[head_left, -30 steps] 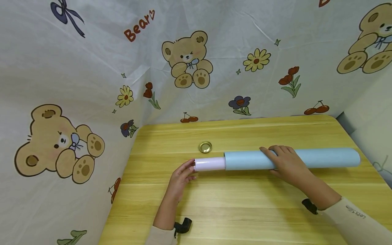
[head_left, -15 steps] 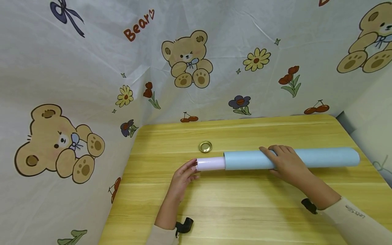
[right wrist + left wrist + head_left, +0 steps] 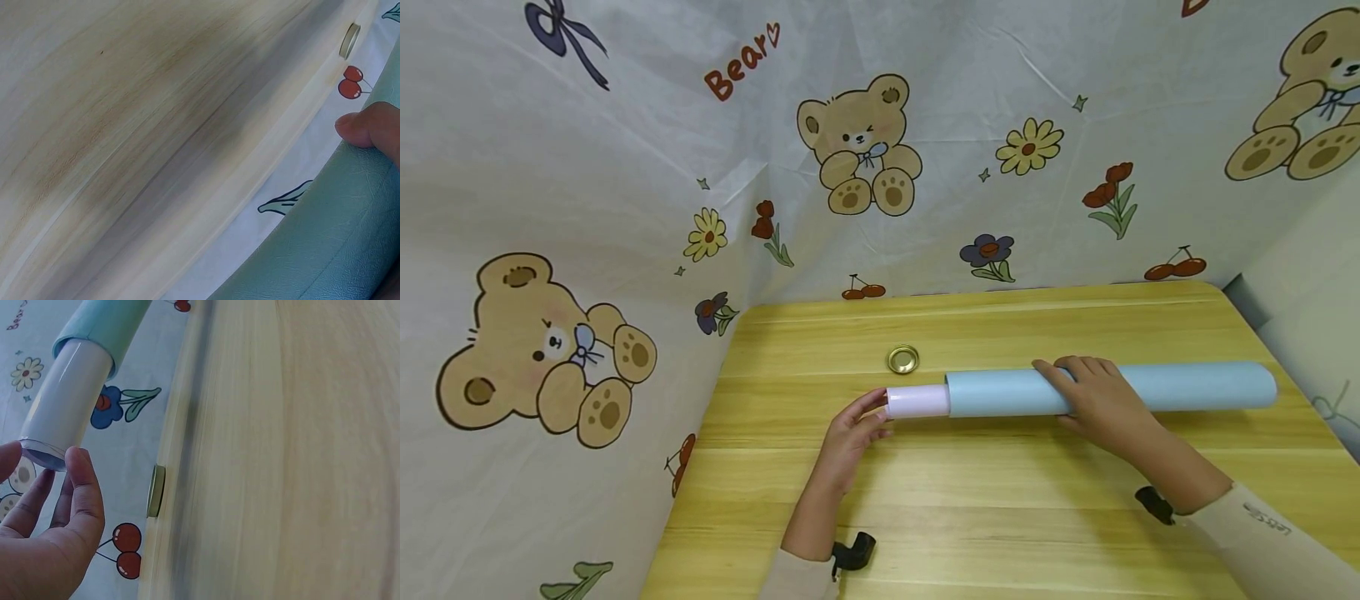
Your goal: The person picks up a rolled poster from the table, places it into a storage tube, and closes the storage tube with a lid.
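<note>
A long light blue tube (image 3: 1195,387) with a leather-like surface lies sideways above the table. My right hand (image 3: 1101,400) grips it near its middle from above; in the right wrist view, the thumb (image 3: 359,128) presses on the tube's side. From the tube's left mouth sticks a glossy pale lilac roll (image 3: 919,401), hollow at its end. My left hand (image 3: 853,437) holds that free end by its rim, fingertips set around it. In the left wrist view the roll (image 3: 69,394) looks whitish, and most of its length is hidden inside the tube.
Behind the roll, a small round gold lid (image 3: 902,359) lies on the wooden table (image 3: 985,508). A white cloth (image 3: 955,75) printed with bears and flowers hangs along the table's back and left sides. A pale wall surface (image 3: 1315,300) stands at the right.
My left hand has moved slightly right, and the lilac roll has slid a little deeper into the blue tube. The right hand and the tube have shifted very slightly left.
</note>
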Tool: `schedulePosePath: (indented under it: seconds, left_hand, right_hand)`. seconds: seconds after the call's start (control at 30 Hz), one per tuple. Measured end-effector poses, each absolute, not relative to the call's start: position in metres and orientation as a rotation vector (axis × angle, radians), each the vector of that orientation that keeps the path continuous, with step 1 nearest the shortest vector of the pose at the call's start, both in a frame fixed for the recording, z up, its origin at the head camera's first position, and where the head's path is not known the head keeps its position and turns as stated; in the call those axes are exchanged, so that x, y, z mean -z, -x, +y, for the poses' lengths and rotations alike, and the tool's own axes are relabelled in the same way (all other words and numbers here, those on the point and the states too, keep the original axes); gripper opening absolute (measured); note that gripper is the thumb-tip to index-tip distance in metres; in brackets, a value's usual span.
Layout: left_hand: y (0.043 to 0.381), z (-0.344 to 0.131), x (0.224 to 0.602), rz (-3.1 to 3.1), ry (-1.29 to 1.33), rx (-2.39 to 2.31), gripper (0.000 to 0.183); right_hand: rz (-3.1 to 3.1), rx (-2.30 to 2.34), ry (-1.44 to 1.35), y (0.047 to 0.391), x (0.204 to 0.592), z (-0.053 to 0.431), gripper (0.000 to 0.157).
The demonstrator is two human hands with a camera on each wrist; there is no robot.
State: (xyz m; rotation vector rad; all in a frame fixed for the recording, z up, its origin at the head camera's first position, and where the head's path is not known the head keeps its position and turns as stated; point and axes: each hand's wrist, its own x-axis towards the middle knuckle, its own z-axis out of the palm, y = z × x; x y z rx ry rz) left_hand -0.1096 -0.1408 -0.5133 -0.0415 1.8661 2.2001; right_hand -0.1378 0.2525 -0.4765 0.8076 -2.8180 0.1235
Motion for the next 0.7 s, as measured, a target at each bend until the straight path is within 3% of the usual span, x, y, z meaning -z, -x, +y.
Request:
schedulePosePath:
  seconds: [0.7]
  left_hand:
    - [0.1096, -0.1343, 0.5104, 1.877, 0.071, -2.172, 0.049]
  right_hand:
    - [-2.817, -0.114, -0.819, 0.1381, 0.4775, 0.2476, 0.095]
